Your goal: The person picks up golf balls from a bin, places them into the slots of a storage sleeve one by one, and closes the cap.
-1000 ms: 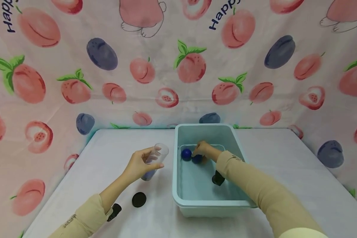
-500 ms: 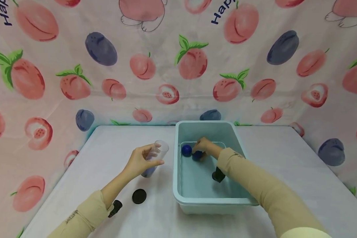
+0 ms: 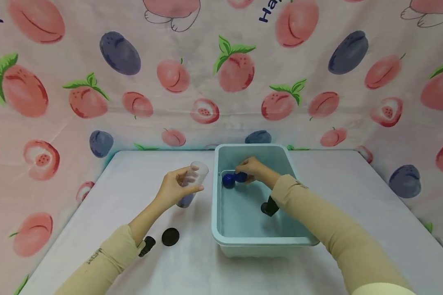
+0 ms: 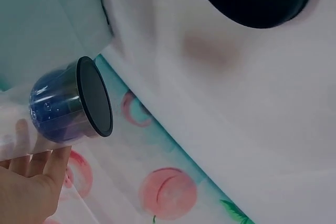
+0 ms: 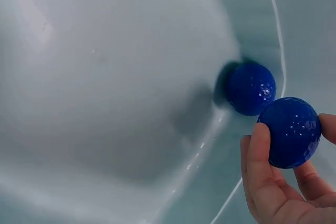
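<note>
The table [image 3: 186,266] is backed by fruit-printed cloth [image 3: 203,53]; a tube [image 3: 194,178] is gripped by left fingers [image 4: 59,165], a ball [image 5: 291,132] by right fingers [image 5: 259,153].

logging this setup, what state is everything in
light-blue tub: upright, open on top
clear tube: tilted, upper end open
ball in tube: near the lower end
left grip: holding the clear tube
held ball: pinched, inside the tub
right grip: pinching the held ball
loose ball: resting in the tub
black disc: flat on the table
black piece on table: lying, partly hidden
black piece in tub: lying, partly hidden
</note>
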Demonstrator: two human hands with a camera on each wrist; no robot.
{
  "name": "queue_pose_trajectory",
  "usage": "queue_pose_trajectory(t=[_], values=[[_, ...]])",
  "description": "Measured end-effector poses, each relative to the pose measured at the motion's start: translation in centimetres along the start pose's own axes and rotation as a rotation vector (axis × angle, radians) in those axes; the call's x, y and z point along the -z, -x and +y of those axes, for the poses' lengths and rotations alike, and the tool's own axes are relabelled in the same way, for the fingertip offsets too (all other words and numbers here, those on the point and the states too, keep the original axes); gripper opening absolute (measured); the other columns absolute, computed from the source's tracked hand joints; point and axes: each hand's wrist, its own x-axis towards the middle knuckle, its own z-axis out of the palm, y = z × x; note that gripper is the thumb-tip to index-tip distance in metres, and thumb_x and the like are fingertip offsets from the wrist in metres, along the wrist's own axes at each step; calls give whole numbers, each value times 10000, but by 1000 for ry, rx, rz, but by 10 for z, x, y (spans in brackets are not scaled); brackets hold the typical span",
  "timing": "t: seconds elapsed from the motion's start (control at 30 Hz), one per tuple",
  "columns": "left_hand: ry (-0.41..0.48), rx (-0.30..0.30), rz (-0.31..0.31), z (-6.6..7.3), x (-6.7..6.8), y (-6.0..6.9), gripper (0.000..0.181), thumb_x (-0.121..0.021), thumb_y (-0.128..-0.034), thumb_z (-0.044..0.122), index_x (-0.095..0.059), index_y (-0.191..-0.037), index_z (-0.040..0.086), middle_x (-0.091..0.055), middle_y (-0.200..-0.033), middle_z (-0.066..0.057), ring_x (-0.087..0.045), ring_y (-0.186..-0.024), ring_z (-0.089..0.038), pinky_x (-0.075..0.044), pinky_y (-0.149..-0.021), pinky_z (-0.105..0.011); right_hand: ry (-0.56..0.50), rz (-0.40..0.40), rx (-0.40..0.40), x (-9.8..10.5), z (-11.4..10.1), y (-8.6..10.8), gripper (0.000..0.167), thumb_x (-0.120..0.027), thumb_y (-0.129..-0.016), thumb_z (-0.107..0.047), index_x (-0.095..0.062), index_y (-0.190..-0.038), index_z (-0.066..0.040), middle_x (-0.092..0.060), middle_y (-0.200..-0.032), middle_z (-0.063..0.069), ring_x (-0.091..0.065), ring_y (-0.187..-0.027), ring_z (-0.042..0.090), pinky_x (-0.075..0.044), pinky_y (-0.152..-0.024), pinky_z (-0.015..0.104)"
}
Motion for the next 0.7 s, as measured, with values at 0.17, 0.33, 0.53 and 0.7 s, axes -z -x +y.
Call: queue_pose_trajectory(t=[0.17,0.33,0.53,0.7], values=[[25,12,26,5,3,-3,466,-808,-739,193,-634,-1162,100,-672,-1132,-121,-641,-1057,-283,-516,-905,-462,-79,-30,-23,2,-4,5,424,-544,-921,-139,-502,-1300,48,-433,-1369,262,-612,-1060,360,-497,-943,458],[43,13,52,9,0,-12,485,-808,-741,198,-628,-1186,130,-656,-1161,-119,-635,-1068,-291,-502,-917,-489,-156,-79,-30,8,-8,11,446,-530,-936,-134,-462,-1337,49,-393,-1407,254,-530,-1172,368,-494,-951,428],[63,10,54,10,-3,-14,495,-808,-740,186,-627,-1197,126,-655,-1167,-134,-630,-1077,-305,-493,-937,-483,-222,-138,-33,14,-11,14,455,-509,-959,-136,-423,-1371,37,-394,-1412,266,-502,-1220,385,-555,-843,328],[69,20,71,8,-2,-10,492,-805,-744,176,-628,-1199,119,-663,-1150,-138,-632,-1073,-301,-485,-947,-488,-229,-222,-2,14,-16,20,450,-466,-978,-139,-405,-1387,36,-372,-1436,256,-466,-1262,382,-554,-844,312]])
